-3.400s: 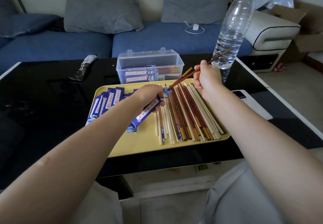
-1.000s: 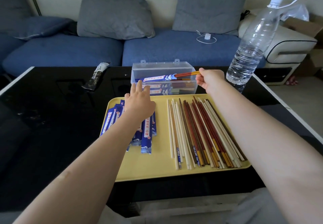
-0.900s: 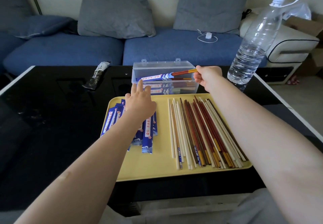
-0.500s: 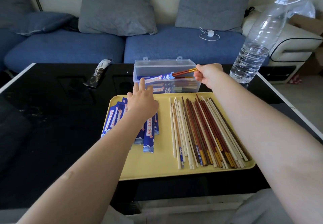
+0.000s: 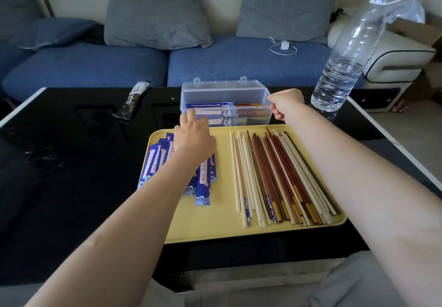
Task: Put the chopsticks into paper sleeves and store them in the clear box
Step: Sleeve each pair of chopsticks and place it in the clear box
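Observation:
The clear box point(image 5: 224, 90) stands open behind the yellow tray point(image 5: 215, 220) and holds several sleeved chopsticks point(image 5: 210, 105). My right hand point(image 5: 284, 104) hovers at the box's right end with fingers loosely curled, holding nothing. My left hand point(image 5: 193, 136) lies with straight fingers over the pile of blue paper sleeves point(image 5: 203, 177) on the tray's left side. Several loose chopsticks point(image 5: 275, 175), white, red and brown, lie side by side on the tray's right half.
A large water bottle point(image 5: 351, 53) stands at the table's back right. A dark packet point(image 5: 132, 99) lies at the back left of the black table point(image 5: 59, 163). A blue sofa with grey cushions point(image 5: 155, 17) runs behind the table.
My right hand has let go of the sleeved chopsticks, which now lie inside the box. My left hand has stayed over the sleeves.

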Tool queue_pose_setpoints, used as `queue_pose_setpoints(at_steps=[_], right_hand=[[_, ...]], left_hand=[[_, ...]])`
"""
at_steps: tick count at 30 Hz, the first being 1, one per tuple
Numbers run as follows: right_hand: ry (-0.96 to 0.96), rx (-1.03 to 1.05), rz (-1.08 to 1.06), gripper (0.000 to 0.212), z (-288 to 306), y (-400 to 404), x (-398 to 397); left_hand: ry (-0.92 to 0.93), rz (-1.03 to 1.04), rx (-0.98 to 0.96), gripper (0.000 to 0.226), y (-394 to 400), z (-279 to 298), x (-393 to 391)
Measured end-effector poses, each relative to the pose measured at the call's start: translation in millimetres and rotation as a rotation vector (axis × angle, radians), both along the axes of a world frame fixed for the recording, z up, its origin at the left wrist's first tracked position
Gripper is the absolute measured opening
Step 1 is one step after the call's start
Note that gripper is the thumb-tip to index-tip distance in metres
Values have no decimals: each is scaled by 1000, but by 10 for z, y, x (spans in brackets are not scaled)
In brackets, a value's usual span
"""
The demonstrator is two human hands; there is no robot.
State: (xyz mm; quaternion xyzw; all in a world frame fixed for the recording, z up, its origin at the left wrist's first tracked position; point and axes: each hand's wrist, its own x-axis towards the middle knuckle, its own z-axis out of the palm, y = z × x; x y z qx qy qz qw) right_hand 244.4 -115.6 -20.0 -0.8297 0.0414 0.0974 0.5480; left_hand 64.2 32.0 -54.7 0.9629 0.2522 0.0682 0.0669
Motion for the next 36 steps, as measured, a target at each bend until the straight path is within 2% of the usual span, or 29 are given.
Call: queue_pose_setpoints(at_steps=[5,13,21,25,28,31,33,36], right_hand=[[-12,-68,157,14,-19,-106,-333],[-21,-211,389,15,-158,-294,-898],[-111,-249,477,19,-408,-364,-1070],[-165,-226,496,19,-366,-387,-1075],[-179,-228,529,19,-358,-427,-1074],[-164,-191,535,20,-327,-468,-1058],[-92,-113,554,21,-304,-486,-1060],[127,53,582,27,-263,-492,-1093]], left_hand=[[225,21,-12,31,-117,72,-91],[409,-58,158,48,-349,92,-256],[390,-72,172,55,-389,46,-267],[396,-90,257,56,-413,59,-257],[399,-88,274,37,-400,86,-236],[196,-26,158,6,-376,150,-178],[-46,23,-34,16,-357,166,-142],[-438,33,-443,24,-355,161,-139]])
